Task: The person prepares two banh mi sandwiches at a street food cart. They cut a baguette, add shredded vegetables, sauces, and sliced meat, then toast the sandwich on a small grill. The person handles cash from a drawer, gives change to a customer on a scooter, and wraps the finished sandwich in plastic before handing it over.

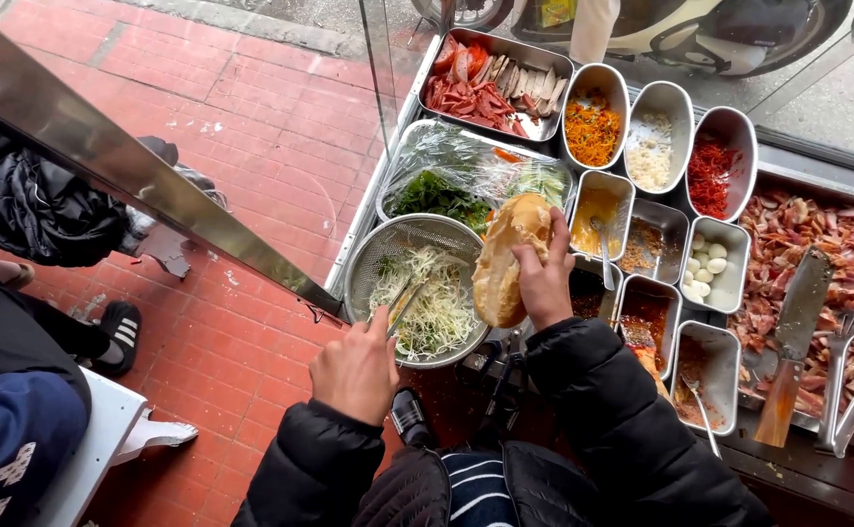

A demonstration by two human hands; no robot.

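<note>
Filling a baguette (507, 260)
Our right hand (544, 283) grips it; our left hand (357, 369) pinches tongs (406, 303) over the shredded-vegetable strainer (368, 256).

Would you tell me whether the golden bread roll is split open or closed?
Cannot tell: the golden bread roll, upright in the right hand, shows only unbroken crust.

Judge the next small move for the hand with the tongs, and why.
Probably close the tongs in the left hand on the shredded vegetables in the colander: their tips rest in the shreds, while the right hand holds the bread roll beside them.
</note>
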